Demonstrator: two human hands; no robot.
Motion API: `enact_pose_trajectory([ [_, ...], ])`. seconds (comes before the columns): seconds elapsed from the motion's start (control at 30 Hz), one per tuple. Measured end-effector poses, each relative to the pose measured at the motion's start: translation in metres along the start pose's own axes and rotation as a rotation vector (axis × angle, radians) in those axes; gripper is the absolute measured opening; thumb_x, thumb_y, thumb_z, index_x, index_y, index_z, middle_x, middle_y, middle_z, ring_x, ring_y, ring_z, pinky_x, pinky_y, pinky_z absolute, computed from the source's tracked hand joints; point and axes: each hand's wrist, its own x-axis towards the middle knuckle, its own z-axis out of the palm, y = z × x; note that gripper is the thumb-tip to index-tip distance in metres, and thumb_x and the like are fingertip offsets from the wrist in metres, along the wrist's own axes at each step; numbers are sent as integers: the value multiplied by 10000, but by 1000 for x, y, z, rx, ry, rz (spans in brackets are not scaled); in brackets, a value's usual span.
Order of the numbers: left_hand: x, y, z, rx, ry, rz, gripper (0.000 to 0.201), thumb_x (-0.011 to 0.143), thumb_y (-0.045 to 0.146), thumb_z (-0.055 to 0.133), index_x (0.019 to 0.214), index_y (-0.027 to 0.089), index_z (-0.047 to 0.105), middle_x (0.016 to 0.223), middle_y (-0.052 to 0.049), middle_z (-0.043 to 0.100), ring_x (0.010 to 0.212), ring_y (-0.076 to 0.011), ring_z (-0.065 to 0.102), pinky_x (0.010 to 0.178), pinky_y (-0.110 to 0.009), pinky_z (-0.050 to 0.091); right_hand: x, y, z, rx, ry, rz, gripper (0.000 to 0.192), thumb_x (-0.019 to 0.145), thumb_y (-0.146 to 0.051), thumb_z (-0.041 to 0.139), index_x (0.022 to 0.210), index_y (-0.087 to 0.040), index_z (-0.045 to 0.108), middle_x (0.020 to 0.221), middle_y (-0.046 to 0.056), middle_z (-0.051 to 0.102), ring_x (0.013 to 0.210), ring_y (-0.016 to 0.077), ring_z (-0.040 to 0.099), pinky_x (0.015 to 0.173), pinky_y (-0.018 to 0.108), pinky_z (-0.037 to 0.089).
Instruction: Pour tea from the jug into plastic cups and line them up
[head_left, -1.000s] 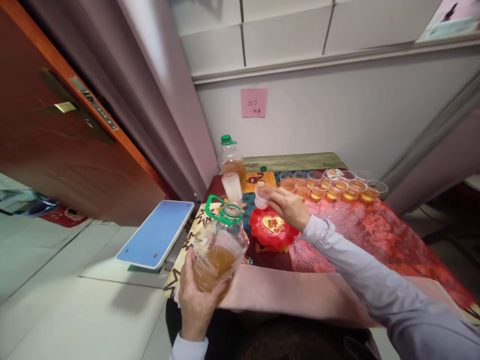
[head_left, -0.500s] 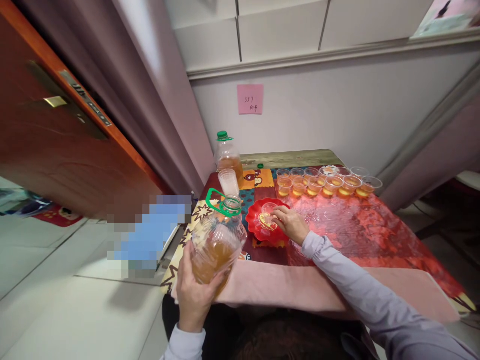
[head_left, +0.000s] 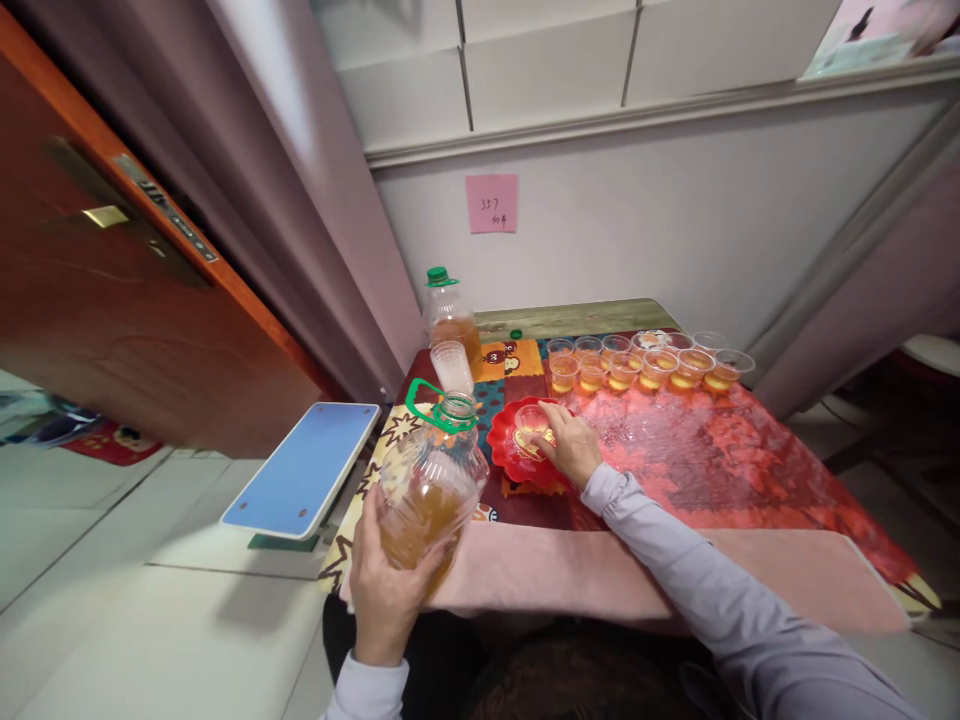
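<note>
My left hand [head_left: 394, 575] is wrapped round the lower body of a large clear plastic jug [head_left: 435, 490]. The jug is uncapped, has a green carrying ring at its neck and holds amber liquid. My right hand [head_left: 568, 445] is over a red scalloped dish [head_left: 506, 463], thumb and fingers at the right side of a clear plastic cup [head_left: 529, 420] that stands in the dish. Behind the jug is a stack of clear plastic cups [head_left: 451, 368]. A second jug [head_left: 455, 330] of amber liquid, with a green cap on, stands at the back left.
Two rows of clear cups [head_left: 656, 370] with amber liquid stand at the back right of the table. A loose green cap [head_left: 516, 334] lies near the back edge. A pink cloth [head_left: 570, 570] runs along the front. A blue-topped stool [head_left: 304, 468] stands left of the table.
The view has shifted slightly. My right thumb and fingers are spread a little wider at the cup in the red dish. My left hand keeps its hold on the jug.
</note>
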Motion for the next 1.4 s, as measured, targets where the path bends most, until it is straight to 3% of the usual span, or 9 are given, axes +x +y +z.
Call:
enact_pose_trajectory([
  [0.1, 1, 2, -1, 3, -6, -3, 1126, 697, 747, 774, 1591, 172, 403, 1512, -215, 581, 1370, -373, 596, 1163, -518, 485, 0, -2, -6, 25, 39, -3, 574, 957, -343, 676, 1478, -143, 541, 1424, 211, 640, 1207, 344, 673, 973, 464, 562],
  [0.2, 1, 3, -2, 15, -23, -10, 1120, 706, 744, 768, 1593, 170, 395, 1521, -215, 572, 1384, -373, 585, 1172, -522, 476, -4, -14, -17, 126, 180, 11, 639, 947, -450, 696, 1476, -131, 532, 1420, 236, 632, 1220, 352, 666, 992, 474, 557],
  [0.33, 1, 3, -2, 14, -45, -40, 1121, 691, 740, 780, 1589, 189, 397, 1515, -208, 577, 1376, -378, 589, 1173, -536, 473, -29, -58, -17, 658, 326, 203, 498, 1001, -509, 605, 1380, -186, 578, 1157, 157, 727, 918, 246, 729, 834, 393, 609],
  [0.43, 5, 2, -2, -2, -82, -59, 1112, 684, 692, 816, 1583, 187, 400, 1518, -207, 572, 1378, -375, 587, 1184, -530, 461, -58, -98, 4, 1145, 125, 270, 386, 1021, -526, 571, 1266, -232, 624, 1007, 88, 728, 813, 208, 716, 688, 327, 604],
  [0.5, 9, 2, -3, -21, -115, -55, 1084, 695, 661, 826, 1576, 188, 408, 1521, -198, 573, 1379, -363, 587, 1188, -513, 461, -74, -117, 21, 1320, -63, 258, 479, 954, -537, 684, 1329, -252, 597, 1092, 89, 722, 813, 201, 713, 659, 316, 602],
  [0.6, 16, 3, -4, -53, -169, -9, 1045, 704, 629, 836, 1564, 197, 428, 1529, -181, 574, 1381, -343, 589, 1191, -495, 460, -85, -128, 37, 1528, -326, 238, 672, 878, -544, 782, 1435, -269, 523, 1147, 81, 700, 799, 181, 707, 619, 289, 591],
  [0.67, 21, 5, -3, -58, -194, 20, 1033, 702, 622, 840, 1555, 195, 443, 1529, -178, 577, 1381, -336, 590, 1190, -488, 460, -84, -126, 40, 1633, -427, 242, 678, 862, -548, 802, 1414, -255, 538, 1082, 60, 697, 792, 168, 707, 626, 268, 579],
  [1.03, 51, 24, -4, 119, -391, -17, 964, 672, 616, 823, 1490, 202, 523, 1470, -171, 632, 1347, -358, 616, 1141, -499, 495, -77, -121, 37, 1715, -459, 290, 564, 815, -569, 844, 1203, -215, 637, 964, 28, 704, 789, 144, 713, 673, 251, 566],
  [1.4, 68, 31, -1, 257, -480, 135, 985, 681, 597, 831, 1520, 206, 495, 1451, -162, 653, 1280, -345, 668, 1070, -476, 540, -79, -117, 43, 1722, -493, 315, 695, 799, -604, 846, 1304, -222, 558, 1018, 49, 717, 821, 165, 740, 691, 281, 591],
])
